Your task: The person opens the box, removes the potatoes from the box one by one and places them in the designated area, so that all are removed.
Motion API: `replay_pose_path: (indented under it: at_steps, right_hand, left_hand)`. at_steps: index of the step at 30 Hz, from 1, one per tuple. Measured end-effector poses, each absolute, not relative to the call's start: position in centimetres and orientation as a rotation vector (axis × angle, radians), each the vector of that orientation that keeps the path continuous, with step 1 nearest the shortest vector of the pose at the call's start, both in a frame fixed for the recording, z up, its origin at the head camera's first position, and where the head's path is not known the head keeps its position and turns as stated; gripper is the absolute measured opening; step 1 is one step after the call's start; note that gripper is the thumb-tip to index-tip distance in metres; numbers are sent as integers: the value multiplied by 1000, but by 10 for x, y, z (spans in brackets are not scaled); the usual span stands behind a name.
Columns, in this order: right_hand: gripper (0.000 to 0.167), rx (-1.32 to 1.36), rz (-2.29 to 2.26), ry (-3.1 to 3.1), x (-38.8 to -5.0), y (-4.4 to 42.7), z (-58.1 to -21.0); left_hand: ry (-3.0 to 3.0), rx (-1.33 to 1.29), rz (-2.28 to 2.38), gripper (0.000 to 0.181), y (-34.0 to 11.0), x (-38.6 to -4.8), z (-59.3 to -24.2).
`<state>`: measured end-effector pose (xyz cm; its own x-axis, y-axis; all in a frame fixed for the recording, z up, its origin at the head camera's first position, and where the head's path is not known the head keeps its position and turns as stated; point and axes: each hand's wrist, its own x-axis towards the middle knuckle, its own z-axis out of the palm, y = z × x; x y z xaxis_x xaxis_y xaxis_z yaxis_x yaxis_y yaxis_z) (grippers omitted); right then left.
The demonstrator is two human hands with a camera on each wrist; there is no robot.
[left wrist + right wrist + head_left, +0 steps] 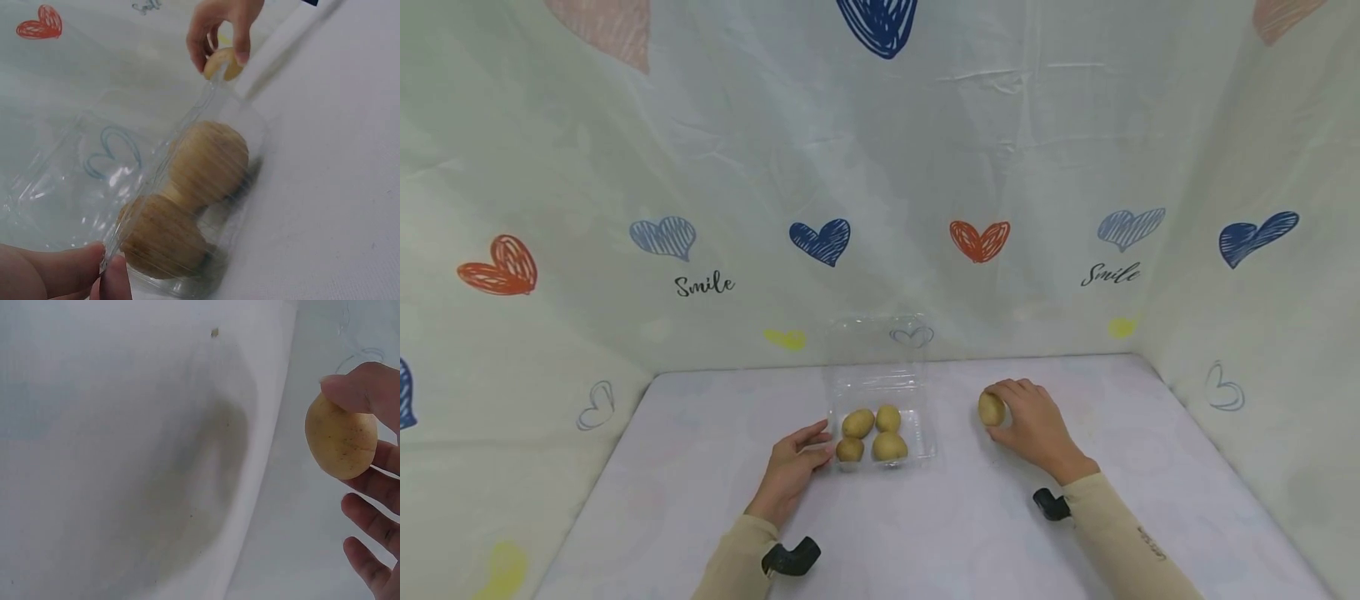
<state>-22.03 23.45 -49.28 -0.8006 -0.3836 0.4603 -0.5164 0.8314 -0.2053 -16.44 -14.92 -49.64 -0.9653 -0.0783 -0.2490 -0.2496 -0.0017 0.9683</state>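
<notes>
- Nearest, the beige sleeves (737,554) are bearing a black wrist piece (792,557) each.
- The left hand (790,471) is pinching the left rim of the clear container (917,429) between thumb and fingers.
- Four potatoes (890,447) are lying inside the container, two in front, two behind.
- The right hand (1033,425) is pinching another potato (991,409) between thumb and fingers, well apart from the container's right side.
- The clear lid (877,346) is standing open behind the container.
- Farthest, a heart-printed cloth (737,167) is hanging beyond the table (962,533).

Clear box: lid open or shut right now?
Open. In the head view the lid stands raised at the far side of the clear box, and the four potatoes inside lie uncovered.
</notes>
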Motion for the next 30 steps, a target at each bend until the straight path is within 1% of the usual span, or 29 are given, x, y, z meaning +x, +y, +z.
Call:
replay_pose_path:
  at_steps: [17, 25, 30]
  right_hand:
    - [55, 583, 427, -2709, -220, 250, -506]
    - [60, 592, 460, -2707, -219, 252, -512]
    - [57, 589, 502, -2732, -217, 252, -510]
  left_hand:
    - [2146, -341, 2096, 50, -149, -161, -494]
    - [2149, -330, 2092, 50, -149, -162, -494]
    - [2153, -335, 2086, 50, -149, -162, -495]
